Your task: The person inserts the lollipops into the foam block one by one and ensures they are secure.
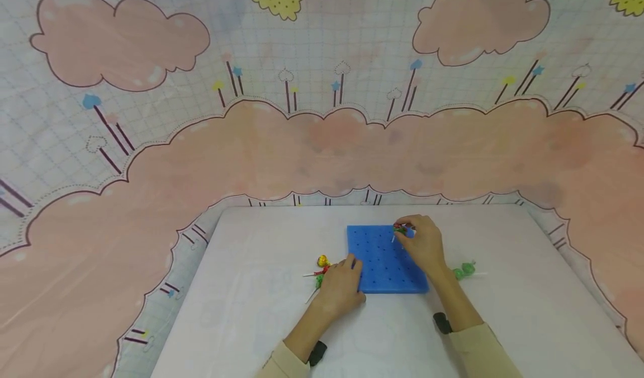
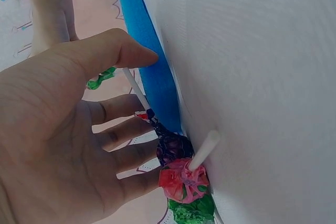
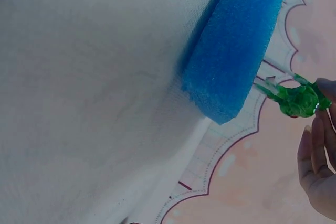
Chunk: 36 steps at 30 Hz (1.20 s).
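A blue foam board (image 1: 374, 263) dotted with small holes lies on the white table. My left hand (image 1: 342, 286) rests at its left edge, fingers extended, the thumb (image 2: 139, 56) against the board's side. At the far right corner, my right hand (image 1: 425, 246) pinches a green-wrapped lollipop (image 3: 298, 100) by its head, stick toward the board; a second stick shows close by. Red and blue wrappers also show around those fingertips. Near the left hand lie a yellow-wrapped lollipop (image 1: 322, 261), a dark-wrapped lollipop (image 2: 175, 148) and a pink-wrapped lollipop (image 2: 184, 182), partly hidden by the hand in the head view.
Green-wrapped lollipops (image 1: 464, 270) lie on the table (image 1: 508, 311) to the right of the board, beside the right wrist. A patterned cloth (image 1: 327, 149) with clouds hangs behind the table. Each wrist wears a black strap piece (image 1: 443, 322).
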Available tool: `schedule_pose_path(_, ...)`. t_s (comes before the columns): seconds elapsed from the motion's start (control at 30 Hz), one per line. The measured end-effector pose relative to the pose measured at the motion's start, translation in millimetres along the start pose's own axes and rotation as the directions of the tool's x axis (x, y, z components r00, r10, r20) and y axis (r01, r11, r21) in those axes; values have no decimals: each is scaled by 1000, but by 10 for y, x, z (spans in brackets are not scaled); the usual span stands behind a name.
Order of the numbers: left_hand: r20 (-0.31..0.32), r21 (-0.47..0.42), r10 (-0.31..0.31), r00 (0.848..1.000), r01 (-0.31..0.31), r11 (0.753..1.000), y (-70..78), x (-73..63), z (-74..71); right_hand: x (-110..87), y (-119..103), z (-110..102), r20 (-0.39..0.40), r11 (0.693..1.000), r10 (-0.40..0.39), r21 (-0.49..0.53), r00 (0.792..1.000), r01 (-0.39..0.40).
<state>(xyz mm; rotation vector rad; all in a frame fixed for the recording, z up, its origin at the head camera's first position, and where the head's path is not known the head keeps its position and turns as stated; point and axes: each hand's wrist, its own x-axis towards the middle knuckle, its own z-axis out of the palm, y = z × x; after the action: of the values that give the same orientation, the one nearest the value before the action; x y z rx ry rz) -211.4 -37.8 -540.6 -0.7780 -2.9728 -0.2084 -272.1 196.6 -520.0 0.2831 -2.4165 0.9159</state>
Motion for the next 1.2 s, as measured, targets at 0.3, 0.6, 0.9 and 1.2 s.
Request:
schedule_pose_path(0.3, -4, 0, 6, 1000, -6, 1000, 3, 3, 3, 7, 7, 21, 14, 1000, -8, -2, 1000, 8)
schedule_pose_path(0.6, 1, 12, 5, 1000, -5, 1000, -2, 3, -2, 23, 39, 51, 32, 1000, 24, -17, 999, -23)
schedule_pose_path(0.9, 19, -2, -6, 1000, 6, 1000, 5, -7, 7, 31, 27, 67, 51, 1000, 27, -16, 998, -26)
schedule_pose_path(1.2, 15, -5, -12, 1000, 12, 1000, -1, 4, 12, 29, 34, 73, 72, 999, 45, -8, 996, -44)
